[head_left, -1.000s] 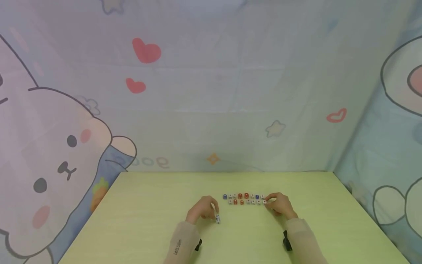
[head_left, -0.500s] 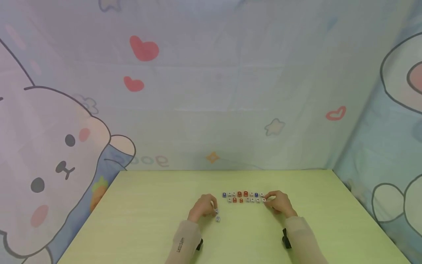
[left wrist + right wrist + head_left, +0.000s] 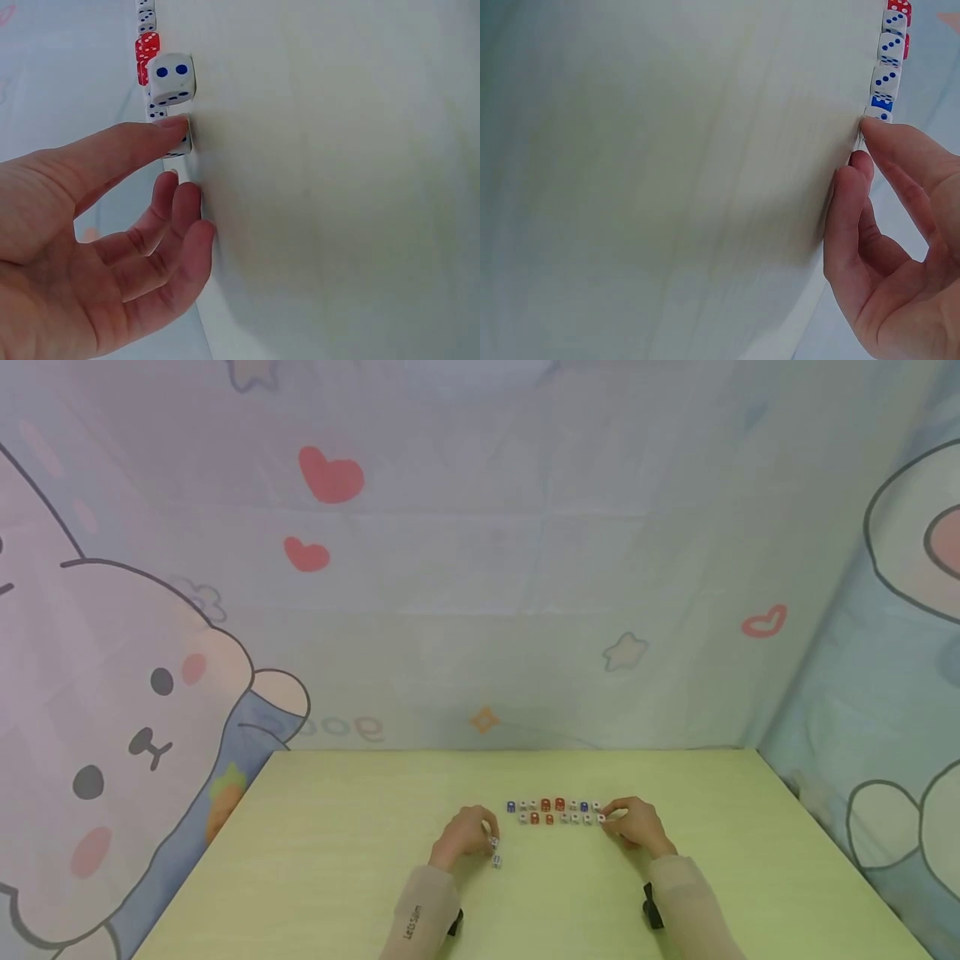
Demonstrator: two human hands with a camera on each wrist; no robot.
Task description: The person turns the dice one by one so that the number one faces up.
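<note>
With thumb and finger, my left hand [image 3: 467, 833] pinches a small white die [image 3: 178, 147]; its other fingers curl loosely below. A second white die [image 3: 172, 79] with blue pips sits just nearer to me on the table, apart from the held one. Over on the right, the fingertips of my right hand [image 3: 636, 825] pinch the white die [image 3: 601, 819] at the right end of the front row. The thumb [image 3: 885, 139] partly covers that die in the right wrist view. Two rows of white, red and blue dice [image 3: 550, 819] run between the hands, farther back.
The dice stand on a pale yellow-green table [image 3: 337, 827]. A cartoon-printed cloth [image 3: 480, 568] hangs behind it and at both sides. A blue die [image 3: 512, 807] marks the left end of the back row.
The left hand has shifted slightly away from me with its die, opening a gap from the second die that was close against it. The right hand stays at the row's end.
</note>
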